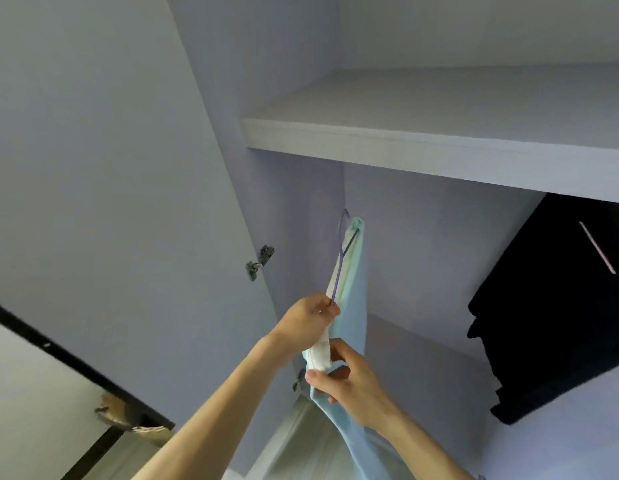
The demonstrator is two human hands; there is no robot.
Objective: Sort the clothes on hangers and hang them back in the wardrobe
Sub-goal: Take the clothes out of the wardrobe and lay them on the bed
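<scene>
A light blue garment [353, 299] hangs on a thin purple hanger [342, 258] inside the open wardrobe, near its left wall. The hanger's hook reaches up under the shelf; the rail itself is hidden. My left hand [308, 318] grips the lower end of the hanger together with the cloth. Just below it, my right hand [349, 379] pinches the garment's white inner edge [320, 355]. The blue cloth falls past my right forearm to the bottom of the frame.
A dark navy garment [550, 306] hangs at the right under the white shelf [405, 140]. The open wardrobe door [110, 202] fills the left side, with metal hinges [259, 261] on its edge. A dark door frame [76, 362] crosses the lower left.
</scene>
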